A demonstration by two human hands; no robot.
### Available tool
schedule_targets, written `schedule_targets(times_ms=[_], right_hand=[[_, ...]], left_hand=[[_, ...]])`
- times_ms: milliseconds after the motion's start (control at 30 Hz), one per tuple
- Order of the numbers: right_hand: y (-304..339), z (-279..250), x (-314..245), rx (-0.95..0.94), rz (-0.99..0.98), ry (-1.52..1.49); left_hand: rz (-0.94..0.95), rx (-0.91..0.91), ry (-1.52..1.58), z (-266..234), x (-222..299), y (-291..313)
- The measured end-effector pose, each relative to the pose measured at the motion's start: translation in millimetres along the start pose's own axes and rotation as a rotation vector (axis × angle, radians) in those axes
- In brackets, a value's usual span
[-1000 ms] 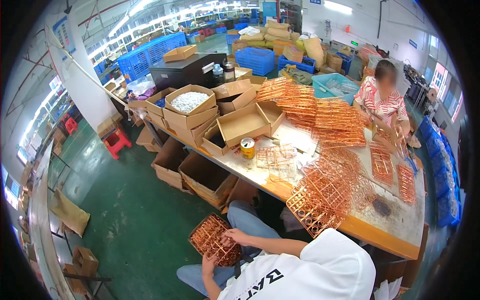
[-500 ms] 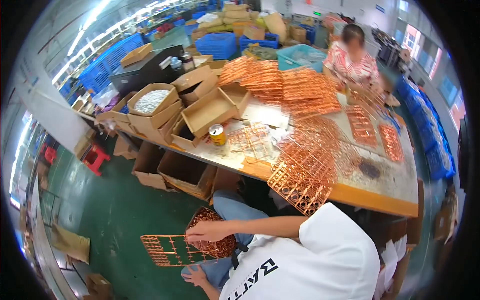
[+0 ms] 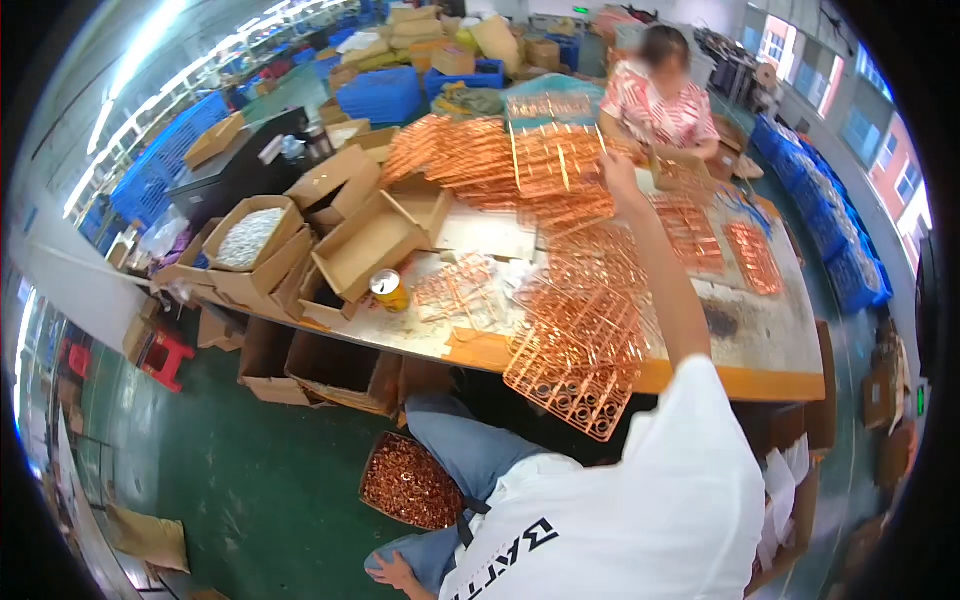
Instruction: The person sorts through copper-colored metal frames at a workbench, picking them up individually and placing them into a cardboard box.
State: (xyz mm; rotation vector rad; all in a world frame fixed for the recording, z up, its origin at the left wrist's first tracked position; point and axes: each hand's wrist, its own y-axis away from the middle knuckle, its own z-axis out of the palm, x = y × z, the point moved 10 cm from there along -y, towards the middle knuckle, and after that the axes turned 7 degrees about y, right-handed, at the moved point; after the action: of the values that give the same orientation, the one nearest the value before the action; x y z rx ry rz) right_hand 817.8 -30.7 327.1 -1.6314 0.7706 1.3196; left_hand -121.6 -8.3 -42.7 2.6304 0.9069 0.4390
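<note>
My right arm stretches over the table, and my right hand (image 3: 620,174) grips a thin copper-coloured sprue frame (image 3: 543,160) by its right edge. The frame is raised above the far stack of copper-coloured frames (image 3: 455,160). My left hand (image 3: 393,572) rests on my leg with its fingers apart, holding nothing. Beside my legs stands a box (image 3: 410,482) filled with small copper-coloured pieces. Overlapping sprue frames (image 3: 585,340) lie at the near side of the table, their lower corner hanging over the edge.
A co-worker (image 3: 660,105) sits across the table (image 3: 760,345). More frames (image 3: 752,258) lie at the right. A yellow can (image 3: 388,290) stands near cardboard trays (image 3: 368,243) on the left. Cardboard boxes (image 3: 345,370) sit under the table; a red stool (image 3: 165,360) is farther left.
My right hand has gone from the box by my legs up across the table, and a frame is now over the far stack. My left hand stays on my leg. The view has shifted.
</note>
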Motion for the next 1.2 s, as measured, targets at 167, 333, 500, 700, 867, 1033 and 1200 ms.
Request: schedule_targets(times_ms=[167,333,500,700,867,1033,1200], right_hand=[[-10,-58,-45,0.249,-0.263,1.254],[111,-108,122,-0.495,0.106,1.543],[158,-128,156,-0.44,0.208,1.418],[155,-168,138,-0.258,0.601,1.426],[156,-180,81,-0.078,0.449,1.545],[142,-220,83,0.155,0.116,1.407],[150,-229,53,0.067,0.237,1.158]], left_hand=[[0.158,0.057,-0.039,15,-15,-13],[0.25,0.07,-0.012,11,-5,-15],[0.223,-0.015,-0.11,22,-2,-27],[0.164,-0.008,-0.152,22,-7,-29],[0.121,0.01,-0.055,11,-4,-11],[-0.006,0.031,-0.059,11,-18,-11],[-0.036,0.061,0.02,-16,-2,16]])
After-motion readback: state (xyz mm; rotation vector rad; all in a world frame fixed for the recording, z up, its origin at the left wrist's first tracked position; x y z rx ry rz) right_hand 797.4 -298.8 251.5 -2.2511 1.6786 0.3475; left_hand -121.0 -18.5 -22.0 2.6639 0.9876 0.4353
